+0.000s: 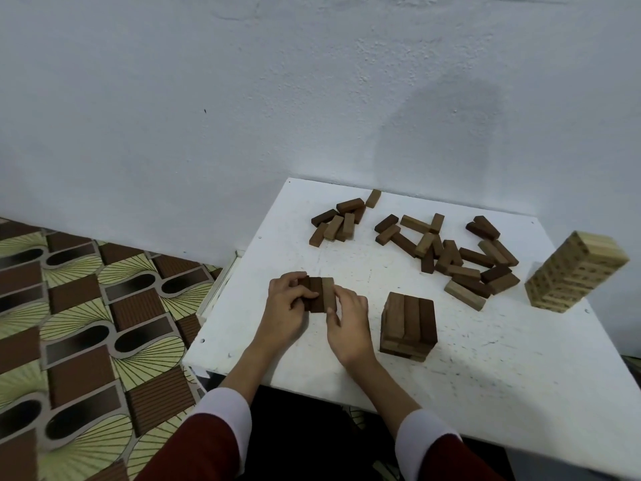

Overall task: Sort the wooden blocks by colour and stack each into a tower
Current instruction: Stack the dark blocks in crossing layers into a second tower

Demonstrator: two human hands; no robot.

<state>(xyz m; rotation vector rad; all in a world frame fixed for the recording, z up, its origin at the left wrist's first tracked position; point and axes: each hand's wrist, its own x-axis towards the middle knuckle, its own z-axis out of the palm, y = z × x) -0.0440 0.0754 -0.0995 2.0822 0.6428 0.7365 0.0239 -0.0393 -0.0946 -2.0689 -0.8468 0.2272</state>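
Nearest the lens: two red sleeves with white cuffs (222, 411), forearms reaching up onto white table (485, 376). Off the table's left edge, patterned floor mat (69, 324) in brown and yellow-green.

Left hand (288, 307) curled round the left side of a small row of dark blocks (317, 295), fingers wrapped over the near blocks, thumb across the top. Right hand (347, 321) just beside, thumb and fingertips pinching the row's right edge, where one paler block sits against the darker ones. Row squeezed from both sides, low at the table's left front; cannot tell whether resting on the surface or lifted just off it.

Further right, near the front middle: brown tower (407, 324), a few layers high, top layer of blocks lying side by side. Behind it, toward the wall, a small heap (338, 220) of loose blocks, then a larger loose pile (461, 258) of mixed dark and lighter pieces, still unsorted. Far right: tall pale tower (575, 272), looking finished, leaning in appearance, probably lens distortion.

Step in hand, by judgement: squaring up one layer of dark blocks, either as a base for a new tower or for carrying to the brown one. Next move calls for keeping both sides pressed so the row stays flush, checking that paler piece belongs with this shade, then setting the layer crosswise to the one below without nudging the stack
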